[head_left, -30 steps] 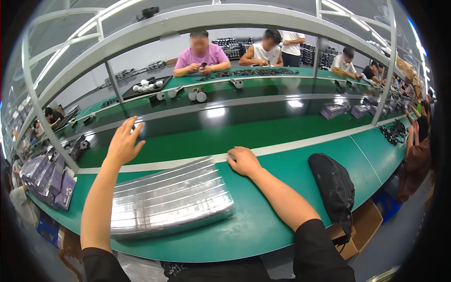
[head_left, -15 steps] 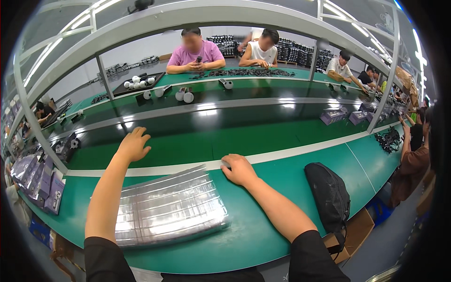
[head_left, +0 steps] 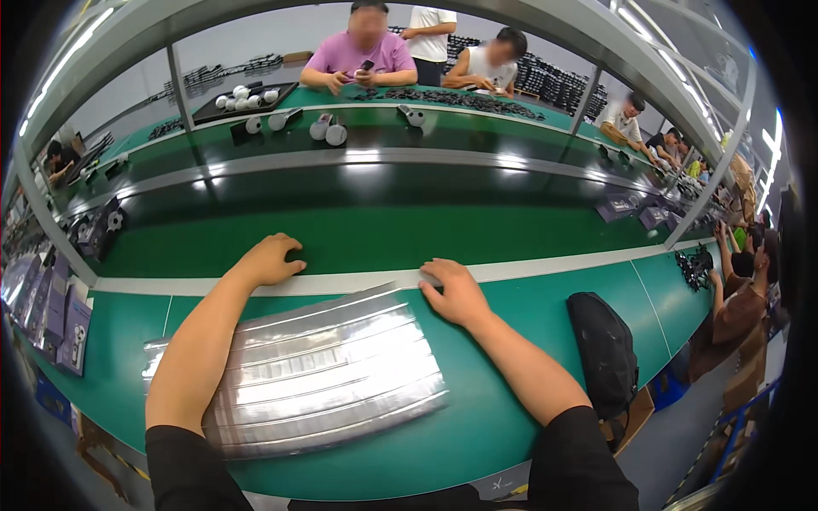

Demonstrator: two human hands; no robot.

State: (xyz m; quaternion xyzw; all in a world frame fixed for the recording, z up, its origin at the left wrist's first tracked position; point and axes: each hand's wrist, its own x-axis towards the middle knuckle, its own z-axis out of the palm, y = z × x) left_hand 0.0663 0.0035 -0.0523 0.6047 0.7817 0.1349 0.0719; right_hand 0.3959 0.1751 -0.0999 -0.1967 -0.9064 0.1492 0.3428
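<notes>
My left hand point(head_left: 271, 261) hangs over the pale rail along the conveyor's near edge. Its fingers are loosely bent, the thumb stands apart, and nothing shows in it. My right hand point(head_left: 458, 292) lies by the same rail point(head_left: 358, 284), fingers bent and thumb apart, with no object visible in it. On the green worktable point(head_left: 511, 375) between my forearms is a flat stack of shiny clear plastic sheets point(head_left: 332, 375) with parallel ridges. My left forearm covers part of its left side. Neither hand touches the stack.
A black pouch point(head_left: 603, 349) lies right of my right forearm. Purple boxes point(head_left: 72, 332) stand at the left, others point(head_left: 618, 207) on the far right of the conveyor point(head_left: 366, 234). Black cables point(head_left: 694, 266) are heaped at right. Beyond, people sit by small dark parts and white round devices point(head_left: 247, 98).
My left hand has come down and right, from above the belt to the rail. The right hand's fingers and thumb have parted slightly. The whole view has shifted a little.
</notes>
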